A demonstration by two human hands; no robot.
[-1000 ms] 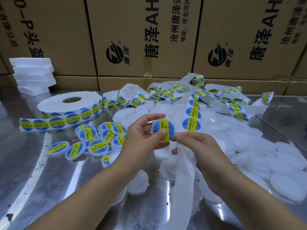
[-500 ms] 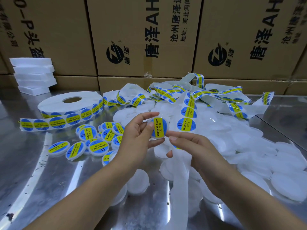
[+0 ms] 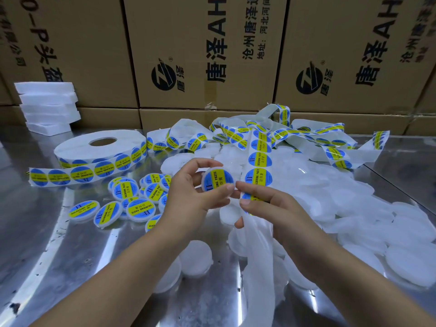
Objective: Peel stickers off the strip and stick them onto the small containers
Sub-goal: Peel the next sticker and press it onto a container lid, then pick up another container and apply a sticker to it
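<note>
Left hand (image 3: 188,193) grips one small container (image 3: 218,181) by its rim. Labelled face is toward the camera, yellow band running lower-left to upper-right. Right hand (image 3: 266,205) pinches the sticker strip (image 3: 259,159) just beside it. Strip's long axis runs away from the person into the tangle at the back; bare backing (image 3: 259,267) trails toward the person. Labelled containers (image 3: 139,208) lie left on the table (image 3: 47,256), plain white ones (image 3: 354,208) right. Roll (image 3: 99,147) far left, cardboard boxes (image 3: 205,50) behind.

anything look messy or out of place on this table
The sticker strip lies in a tangled, twisted heap over the plain white containers instead of feeding neatly off the roll. Nothing looks spilled or damaged.
</note>
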